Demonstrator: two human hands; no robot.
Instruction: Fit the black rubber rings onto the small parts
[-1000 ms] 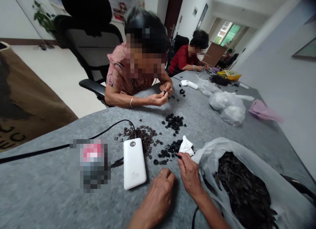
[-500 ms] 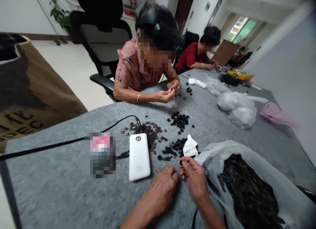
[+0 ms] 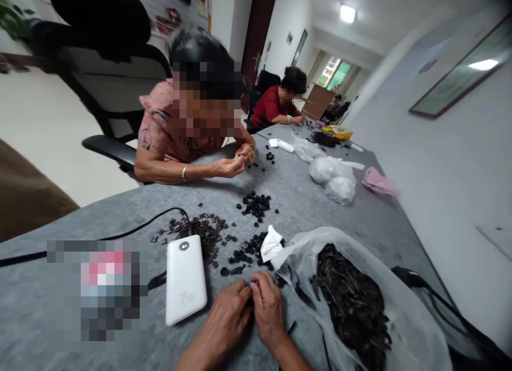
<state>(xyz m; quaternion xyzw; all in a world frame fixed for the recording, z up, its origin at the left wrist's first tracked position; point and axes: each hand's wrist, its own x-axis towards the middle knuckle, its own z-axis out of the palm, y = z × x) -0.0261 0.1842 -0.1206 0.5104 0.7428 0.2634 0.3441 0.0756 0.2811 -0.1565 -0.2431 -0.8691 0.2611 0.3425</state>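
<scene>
left hand (image 3: 229, 308) and right hand (image 3: 267, 305) are resting together, fingertips touching; whether they're clamping anything, i cannot tell. black pieces (image 3: 256, 244) are lying just beyond. close fingerwork is seemingly going on, next calling for steady pinching.

blurred number (image 3: 187, 297) low on the white power bank (image 3: 186, 275), seemingly 35, remaining characters unreadable

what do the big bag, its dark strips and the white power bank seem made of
Translucent, whitish bag: likely thin plastic film, given its creases. Dark, flat strips: possibly rubber or soft plastic; slight sheen, unclear. White, rounded rectangular power bank: probably hard plastic, given its smooth, satiny face.
</scene>
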